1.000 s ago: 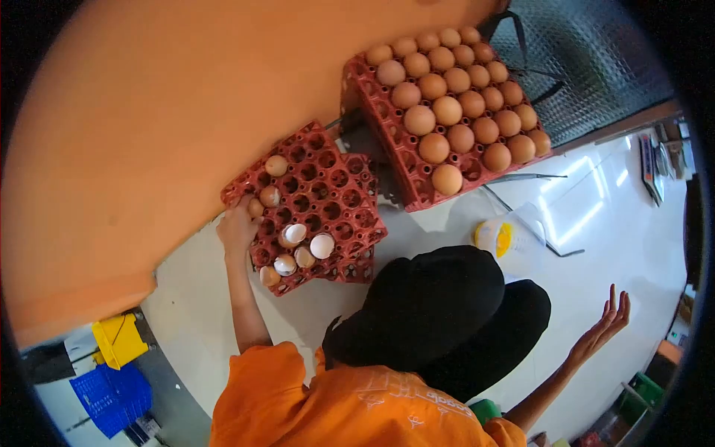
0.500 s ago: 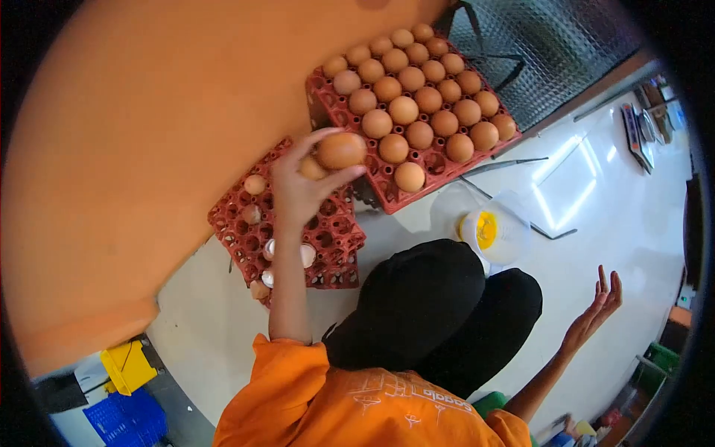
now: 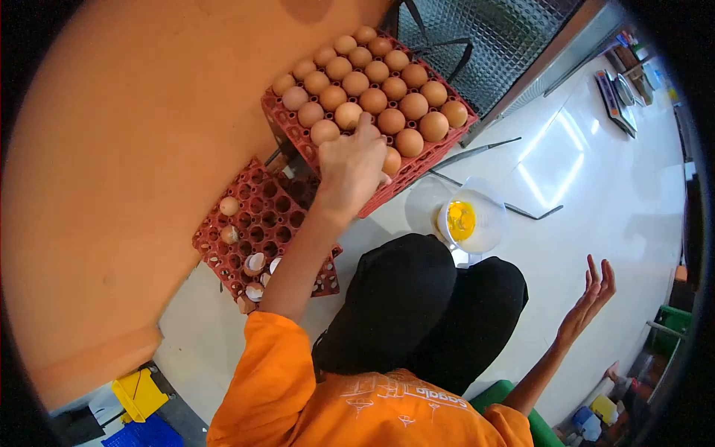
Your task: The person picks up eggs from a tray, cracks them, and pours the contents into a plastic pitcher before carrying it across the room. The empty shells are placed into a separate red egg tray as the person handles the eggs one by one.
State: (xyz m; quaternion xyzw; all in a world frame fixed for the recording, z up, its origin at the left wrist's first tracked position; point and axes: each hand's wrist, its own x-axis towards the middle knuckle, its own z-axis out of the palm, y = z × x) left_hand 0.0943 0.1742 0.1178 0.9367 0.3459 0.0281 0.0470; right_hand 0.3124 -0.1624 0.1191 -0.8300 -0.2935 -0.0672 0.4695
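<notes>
My left hand (image 3: 351,170) is over the front of a red tray (image 3: 372,203) filled with brown eggs (image 3: 409,142). Its fingers curl down among the eggs, and what they grip is hidden beneath them. Beside the thumb, an egg (image 3: 391,161) sits at the tray's front. Raised off to the right, my right hand (image 3: 588,302) has its fingers spread and holds nothing. A clear jug (image 3: 488,223) with yolks (image 3: 461,220) in it stands on the floor beyond my knees.
Stacked red trays (image 3: 257,190) at the left hold cracked shells (image 3: 254,290) and a few whole-looking eggs. An orange wall (image 3: 149,149) rises behind them. A scale (image 3: 617,104) lies far right, a yellow container (image 3: 140,395) lower left. Dark straps (image 3: 477,160) lie near the egg tray.
My left hand has gone from holding a visible egg beside the tray to reaching over it. An egg now sits where a front socket was empty. The view has shifted; my right hand remains raised.
</notes>
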